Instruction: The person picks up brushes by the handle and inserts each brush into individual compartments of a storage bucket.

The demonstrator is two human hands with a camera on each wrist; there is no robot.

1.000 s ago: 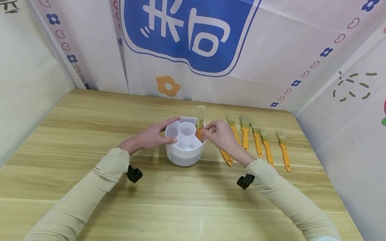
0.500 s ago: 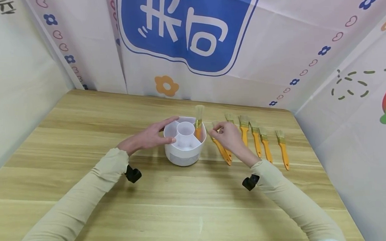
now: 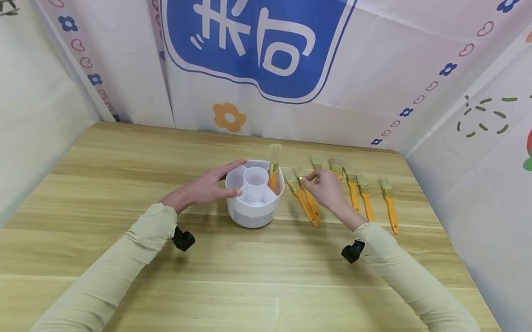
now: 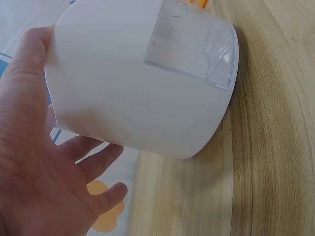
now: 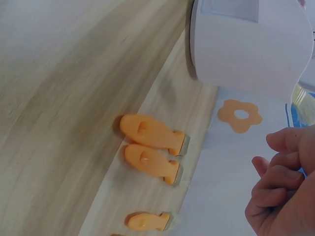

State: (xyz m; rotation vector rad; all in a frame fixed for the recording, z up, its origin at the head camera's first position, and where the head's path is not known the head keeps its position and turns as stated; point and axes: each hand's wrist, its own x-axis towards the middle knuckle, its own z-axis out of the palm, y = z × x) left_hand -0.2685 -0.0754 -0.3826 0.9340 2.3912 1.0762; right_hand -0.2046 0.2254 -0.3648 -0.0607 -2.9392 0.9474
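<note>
1. Orange-handled brushes (image 3: 355, 199) on the table (image 3: 209, 289), seven, spread to the right of the upright white container (image 3: 268, 211); one more, the standing brush (image 3: 273, 175), is bristles-up in its right-hand compartment.
2. Relation I'd flag: right hand (image 3: 327, 189) is at the loose brushes, far closer than the left. In my head feed its fingertips overlap the metal band of the nearest brush (image 3: 311, 199).
3. That brush's long axis: bristles point away from the person, handle toward the person and slightly right.
4. Right hand: fingers curled, thumb and forefinger tips close together, nothing seen between them on my right wrist feed. Touching the brush or just above it, I can't tell.
5. Left hand (image 3: 204, 187): fingers spread, thumb and forefinger reaching across the container's rim, touching it.
6. Container sits left of the right hand, the leftmost brush (image 3: 303, 200) lying between.
</note>
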